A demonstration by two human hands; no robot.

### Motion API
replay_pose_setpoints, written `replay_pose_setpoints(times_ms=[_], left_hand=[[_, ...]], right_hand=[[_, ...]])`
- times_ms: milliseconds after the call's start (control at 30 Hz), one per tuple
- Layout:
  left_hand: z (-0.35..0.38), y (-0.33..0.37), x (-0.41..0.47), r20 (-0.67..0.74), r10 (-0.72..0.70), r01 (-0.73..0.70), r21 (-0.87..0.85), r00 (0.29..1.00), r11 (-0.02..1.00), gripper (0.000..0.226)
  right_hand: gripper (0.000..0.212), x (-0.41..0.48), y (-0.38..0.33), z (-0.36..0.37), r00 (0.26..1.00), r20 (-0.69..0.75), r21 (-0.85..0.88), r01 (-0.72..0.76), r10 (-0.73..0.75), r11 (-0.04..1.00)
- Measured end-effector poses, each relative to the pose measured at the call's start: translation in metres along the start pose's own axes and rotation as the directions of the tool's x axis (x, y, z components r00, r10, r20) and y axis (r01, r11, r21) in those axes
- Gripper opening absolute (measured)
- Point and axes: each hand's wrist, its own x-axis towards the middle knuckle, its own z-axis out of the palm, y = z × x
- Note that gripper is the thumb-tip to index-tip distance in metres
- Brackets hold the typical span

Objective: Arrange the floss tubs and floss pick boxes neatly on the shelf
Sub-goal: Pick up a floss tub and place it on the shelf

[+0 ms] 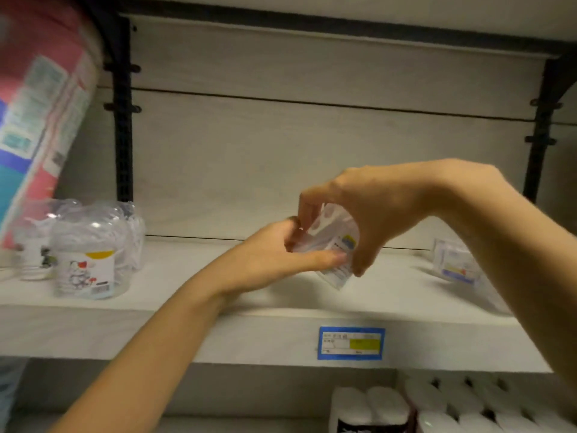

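Both hands grip one clear floss pick box (332, 248) above the shelf (187, 307). The left hand (281, 248) pinches its lower edge. The right hand (368, 207) pinches its top.

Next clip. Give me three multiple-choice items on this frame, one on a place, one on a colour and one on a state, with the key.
1. Where on the shelf do the tubs stand?
A. left end
B. right end
C. middle

2. What colour frames the price tag?
A. red
B. blue
C. green

3. How is the middle box held?
A. lying untouched
B. by one hand alone
C. by both hands

Key:
1 A, the tubs are grouped at the shelf's left end.
2 B, a blue border runs round the tag.
3 C, the left hand and the right hand both grip it.
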Motion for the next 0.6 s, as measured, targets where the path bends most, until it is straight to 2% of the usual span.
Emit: replay_pose_setpoints(times_ms=[100,167,233,267,367,433,467,533,600], left_hand=[[0.001,-0.001,-0.009,0.033,-0.01,0.018,-0.237,0.999,0.971,0.056],[0.002,-0.006,-0.018,0.032,-0.019,0.032,-0.472,0.999,0.881,0.046],[0.002,-0.012,-0.026,0.05,0.012,0.025,-0.661,0.999,0.75,0.049],[0.002,-0.014,-0.028,0.055,0.036,0.016,-0.729,0.998,0.684,0.055],[0.0,-0.017,-0.033,0.081,0.074,0.024,-0.818,0.994,0.574,0.067],[0.001,-0.015,-0.035,0.089,0.081,0.022,-0.799,0.993,0.601,0.064],[0.001,-0.016,-0.035,0.061,0.08,-0.008,-0.745,0.995,0.667,0.058],[0.001,-0.017,-0.035,-0.052,0.071,-0.088,-0.566,0.996,0.82,0.049],[-0.002,-0.018,-0.035,-0.123,0.049,-0.101,-0.471,0.991,0.876,0.051]], right_hand=[[0.076,-0.012,0.0,-0.005,0.997,-0.042,0.057,0.061,-0.059,0.996],[0.074,-0.026,0.008,0.0,0.978,-0.208,0.304,0.09,-0.026,0.948],[0.071,-0.038,0.009,0.019,0.918,-0.373,0.59,0.122,0.136,0.798],[0.069,-0.041,0.007,0.034,0.888,-0.405,0.687,0.139,0.216,0.714],[0.063,-0.037,-0.013,0.075,0.883,-0.367,0.86,0.203,0.292,0.468],[0.057,-0.033,-0.021,0.09,0.872,-0.384,0.894,0.269,0.303,0.358],[0.057,-0.033,-0.022,0.094,0.86,-0.4,0.898,0.298,0.317,0.323],[0.058,-0.032,-0.022,0.098,0.85,-0.411,0.902,0.326,0.33,0.285],[0.057,-0.03,-0.021,0.101,0.852,-0.405,0.905,0.324,0.332,0.274]])
